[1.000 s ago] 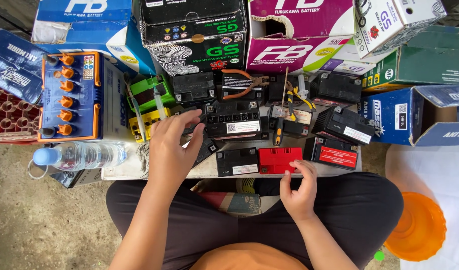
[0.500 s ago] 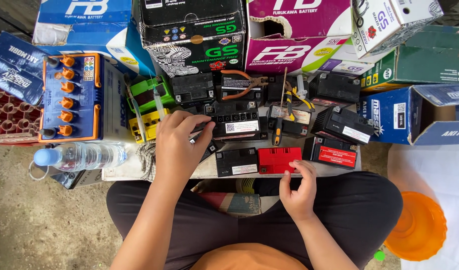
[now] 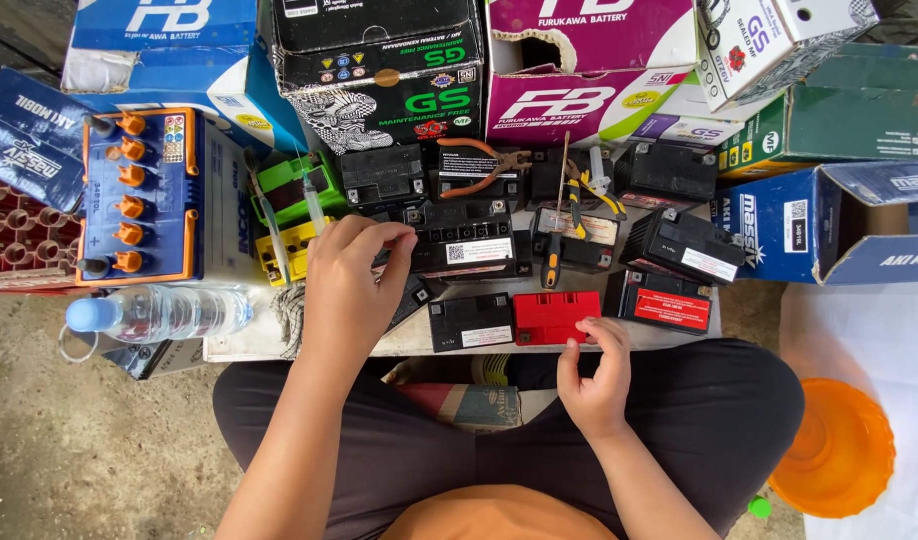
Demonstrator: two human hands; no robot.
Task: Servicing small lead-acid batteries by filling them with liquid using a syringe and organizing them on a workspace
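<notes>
My left hand [image 3: 351,282] reaches over a low white board [image 3: 239,345] crowded with small black batteries. Its fingertips pinch at the left edge of a black battery [image 3: 469,240] bearing a white label; what they grip is hidden. My right hand [image 3: 596,375] hovers at the board's near edge, fingers curled, touching the front corner of a small red battery [image 3: 552,316]. A black battery [image 3: 469,322] lies just left of the red one.
A large blue-topped battery with orange caps [image 3: 139,195] and a water bottle [image 3: 159,313] lie at left. Pliers [image 3: 484,160] and screwdrivers [image 3: 569,215] rest among the batteries. Cardboard boxes [image 3: 579,70] line the back. An orange bowl [image 3: 834,450] sits at right.
My left hand has slid slightly right and forward onto the labelled black battery. My right hand has barely moved.
</notes>
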